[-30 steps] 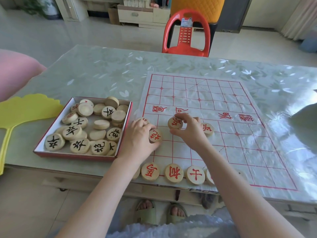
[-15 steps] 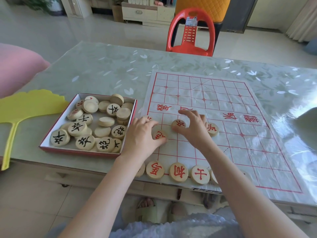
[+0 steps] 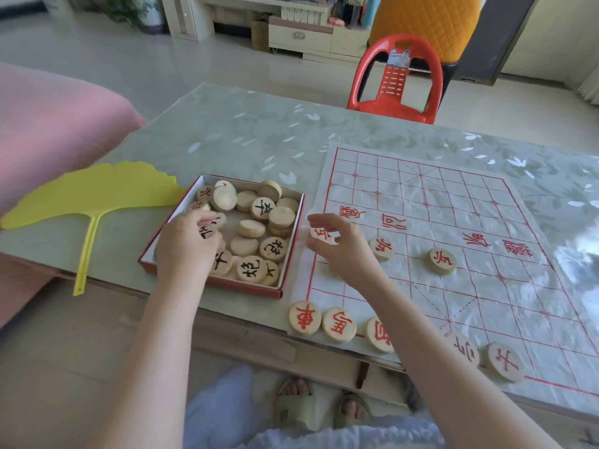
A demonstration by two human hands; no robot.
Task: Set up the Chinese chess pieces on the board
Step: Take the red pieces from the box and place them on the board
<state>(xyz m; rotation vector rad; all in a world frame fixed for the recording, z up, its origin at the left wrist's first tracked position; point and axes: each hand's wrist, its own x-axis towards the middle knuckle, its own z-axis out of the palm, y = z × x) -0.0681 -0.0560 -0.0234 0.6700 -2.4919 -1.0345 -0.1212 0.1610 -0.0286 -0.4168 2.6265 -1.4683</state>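
1. White plastic-sheet board printed with a red grid (image 3: 453, 205): lying flat on the pale green leaf-patterned table (image 3: 243, 134), its near edge running along the table's near edge, within easy reach of both hands

2. Shallow red-edged cardboard box (image 3: 293, 241): sitting just left of the board as the supply, holding a loose heap of round pale wooden pieces, with black-lettered, red-lettered and face-down ones mixed

3. Near-row discs (image 3: 339, 325): five red-lettered wooden pieces standing along the board's nearest line, one partly hidden by the right forearm; judged to be the back rank, filling from the left

4. Mid-board discs (image 3: 440, 260): two red-lettered pieces lying farther up, apart from each other

5. Left hand (image 3: 188, 244): reaching into the box, fingers curling round a black-lettered disc (image 3: 205, 233), probably fetching or sorting

6. Right hand (image 3: 337, 244): arching over an edge disc (image 3: 321, 234) at the board's left line, fingers loosely bent; whether it is touching the piece cannot be told; probably settling it on its crossing

7. Yellow leaf-shaped plastic fan (image 3: 94, 189) lying left of the box; red plastic chair (image 3: 398, 79) standing beyond the table

Status: red side part set, black side not yet begun
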